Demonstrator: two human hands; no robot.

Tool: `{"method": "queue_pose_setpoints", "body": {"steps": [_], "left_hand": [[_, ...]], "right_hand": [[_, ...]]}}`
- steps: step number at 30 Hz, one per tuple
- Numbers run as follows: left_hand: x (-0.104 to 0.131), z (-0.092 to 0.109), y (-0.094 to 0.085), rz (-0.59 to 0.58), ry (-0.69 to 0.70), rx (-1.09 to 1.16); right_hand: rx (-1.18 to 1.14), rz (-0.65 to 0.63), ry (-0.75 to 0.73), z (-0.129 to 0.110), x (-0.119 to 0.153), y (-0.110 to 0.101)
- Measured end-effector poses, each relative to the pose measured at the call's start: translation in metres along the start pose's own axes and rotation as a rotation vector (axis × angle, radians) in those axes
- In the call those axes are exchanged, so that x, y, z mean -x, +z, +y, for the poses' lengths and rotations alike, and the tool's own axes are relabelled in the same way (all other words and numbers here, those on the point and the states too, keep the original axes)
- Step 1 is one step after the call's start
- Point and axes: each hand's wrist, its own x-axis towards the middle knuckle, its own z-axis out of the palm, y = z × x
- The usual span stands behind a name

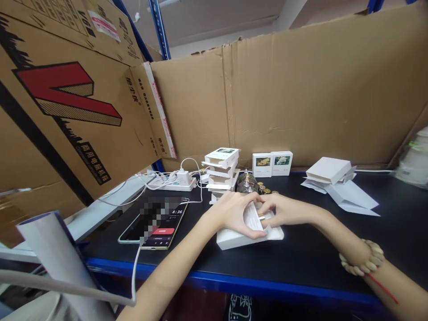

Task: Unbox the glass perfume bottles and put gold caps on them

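Observation:
Over a white box lying on the black table, both hands are close together. My left hand curves its thumb and fingers around a small white carton with fine print on it. From the other side, my right hand pinches a small gold-coloured piece at the carton's edge; the piece is partly hidden by the fingers. Behind the hands are a glass vessel and several small gold caps.
Stacked white boxes stand behind my left hand. Two picture boxes lean at the cardboard wall. Phones, a power strip and cables are left; white boxes and papers lie right.

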Motion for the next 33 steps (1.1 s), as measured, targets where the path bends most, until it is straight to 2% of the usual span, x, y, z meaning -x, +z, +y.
{"method": "queue_pose_setpoints", "body": {"steps": [9,13,15,23,29,33], "left_hand": [[0.0,-0.003,-0.003,-0.076,-0.039,-0.108],[-0.001,-0.002,0.003,-0.085,-0.035,-0.129],[-0.002,-0.001,0.006,-0.096,-0.023,-0.138],[-0.002,0.0,0.007,-0.082,-0.018,-0.12],[-0.003,-0.001,0.009,-0.096,-0.013,-0.107],[-0.003,-0.003,0.012,-0.063,0.019,-0.086]], "right_hand": [[0.06,-0.005,0.138,0.003,0.019,-0.026],[0.014,-0.028,0.313,0.006,0.025,-0.034],[-0.044,-0.028,0.356,0.009,0.026,-0.036],[-0.214,0.109,0.303,0.019,0.025,-0.04],[-0.135,0.162,0.334,0.014,0.029,-0.044],[-0.15,0.178,0.394,0.012,0.033,-0.047]]}}
